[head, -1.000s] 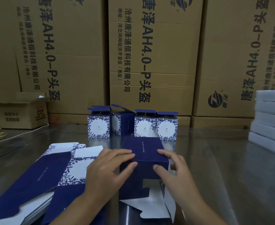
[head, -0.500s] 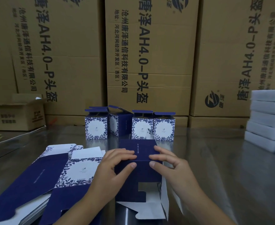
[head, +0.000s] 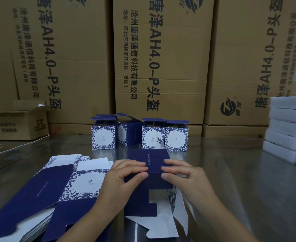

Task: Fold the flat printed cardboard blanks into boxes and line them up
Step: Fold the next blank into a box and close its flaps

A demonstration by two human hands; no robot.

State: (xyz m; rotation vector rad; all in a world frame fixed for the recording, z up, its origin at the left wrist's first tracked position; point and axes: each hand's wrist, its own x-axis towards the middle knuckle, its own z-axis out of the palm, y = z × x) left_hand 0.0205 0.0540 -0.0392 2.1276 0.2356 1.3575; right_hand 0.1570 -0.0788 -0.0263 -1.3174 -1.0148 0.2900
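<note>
Your left hand (head: pixel 119 180) and right hand (head: pixel 187 180) slid inward, fingers (head: pixel 135 165) pinching the box (head: pixel 149 157) top edge; near flaps (head: pixel 161 224) still unfolded.

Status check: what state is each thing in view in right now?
current box: formed into a sleeve, on its side, near-end flaps unfolded.
left hand: pinches the current box's top edge.
right hand: pinches the same edge.
four lined-up boxes: upright, top flaps open.
flat blanks: stacked, unfolded.
brown carton: flaps open.
foam blocks: stacked.
</note>
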